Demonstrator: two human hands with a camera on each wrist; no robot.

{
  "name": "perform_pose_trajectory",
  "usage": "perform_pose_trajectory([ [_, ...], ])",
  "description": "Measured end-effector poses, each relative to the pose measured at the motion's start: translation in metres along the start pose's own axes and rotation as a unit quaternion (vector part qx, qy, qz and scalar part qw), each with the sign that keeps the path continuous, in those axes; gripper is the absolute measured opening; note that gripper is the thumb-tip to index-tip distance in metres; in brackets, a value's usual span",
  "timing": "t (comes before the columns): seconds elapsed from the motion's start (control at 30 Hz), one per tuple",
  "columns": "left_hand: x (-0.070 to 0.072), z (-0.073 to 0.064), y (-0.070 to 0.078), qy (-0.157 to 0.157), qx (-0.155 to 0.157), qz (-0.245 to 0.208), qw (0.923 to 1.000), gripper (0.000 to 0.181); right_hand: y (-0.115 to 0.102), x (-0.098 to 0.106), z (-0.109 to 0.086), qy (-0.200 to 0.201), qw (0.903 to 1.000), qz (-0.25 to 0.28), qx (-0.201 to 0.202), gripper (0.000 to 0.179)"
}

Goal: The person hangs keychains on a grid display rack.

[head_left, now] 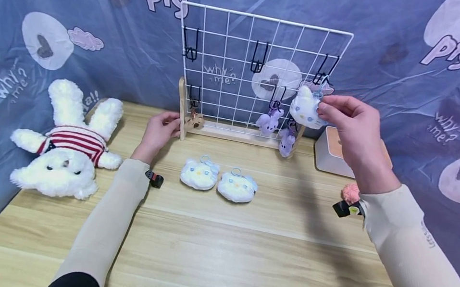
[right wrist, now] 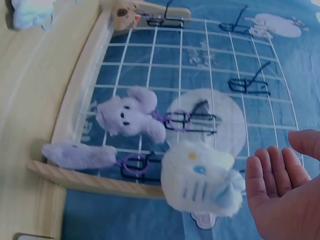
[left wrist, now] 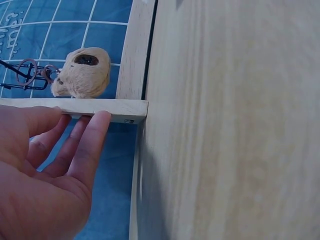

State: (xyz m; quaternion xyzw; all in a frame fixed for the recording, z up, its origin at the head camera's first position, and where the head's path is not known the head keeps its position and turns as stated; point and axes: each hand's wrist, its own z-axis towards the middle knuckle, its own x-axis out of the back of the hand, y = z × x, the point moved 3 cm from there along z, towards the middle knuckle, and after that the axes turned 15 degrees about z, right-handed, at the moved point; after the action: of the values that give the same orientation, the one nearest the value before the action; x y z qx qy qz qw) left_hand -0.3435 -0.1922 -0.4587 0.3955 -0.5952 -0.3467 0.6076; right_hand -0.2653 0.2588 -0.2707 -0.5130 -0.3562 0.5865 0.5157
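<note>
Tabletop (head_left: 219, 258), right hand (head_left: 360, 131) beside white plush (head_left: 306, 109)

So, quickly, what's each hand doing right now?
Left hand: open, touching the rack's wooden side.
Right hand: open, at the white cat plush; whether touching can't be told.

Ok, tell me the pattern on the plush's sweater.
Red and white stripes; the sweater shows best in the head view.

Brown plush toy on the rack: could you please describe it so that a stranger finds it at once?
Start from the rack, a white wire grid standing at the back of the table. At its lower left corner, by the left hand, the brown plush toy hangs from a black hook. It alone is brown; other plush toys at the rack are purple or white.
</note>
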Motion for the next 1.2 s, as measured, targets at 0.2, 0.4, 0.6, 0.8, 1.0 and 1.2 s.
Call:
perform_pose_trajectory([
  [0.2, 0.0, 0.0, 0.0, -0.002, 0.002, 0.009, 1.0, 0.038, 0.016, -0.01, -0.013, -0.019, 0.9988, -0.043, -0.015, 0.014],
  [0.4, 0.0, -0.001, 0.0, -0.001, 0.001, 0.013, 0.9999, 0.038, 0.038, -0.017, -0.025, -0.062, 0.9838, -0.158, -0.057, 0.021],
  [0.6, 0.0, 0.0, -0.001, 0.0, 0.001, 0.01, 1.0, 0.037, 0.062, -0.025, -0.035, -0.097, 0.9722, -0.196, -0.085, 0.032],
  [0.8, 0.0, 0.0, -0.001, 0.001, 0.001, 0.012, 0.9999, 0.037, 0.082, -0.033, -0.042, -0.117, 0.9671, -0.202, -0.1, 0.029],
  [1.0, 0.0, 0.0, 0.0, 0.001, -0.004, 0.01, 0.9999, 0.037, 0.1, -0.04, -0.047, -0.138, 0.9611, -0.212, -0.111, 0.031],
  [1.2, 0.0, -0.001, 0.001, 0.003, -0.003, 0.013, 0.9999, 0.037, 0.117, -0.046, -0.051, -0.15, 0.9586, -0.209, -0.123, 0.03],
])
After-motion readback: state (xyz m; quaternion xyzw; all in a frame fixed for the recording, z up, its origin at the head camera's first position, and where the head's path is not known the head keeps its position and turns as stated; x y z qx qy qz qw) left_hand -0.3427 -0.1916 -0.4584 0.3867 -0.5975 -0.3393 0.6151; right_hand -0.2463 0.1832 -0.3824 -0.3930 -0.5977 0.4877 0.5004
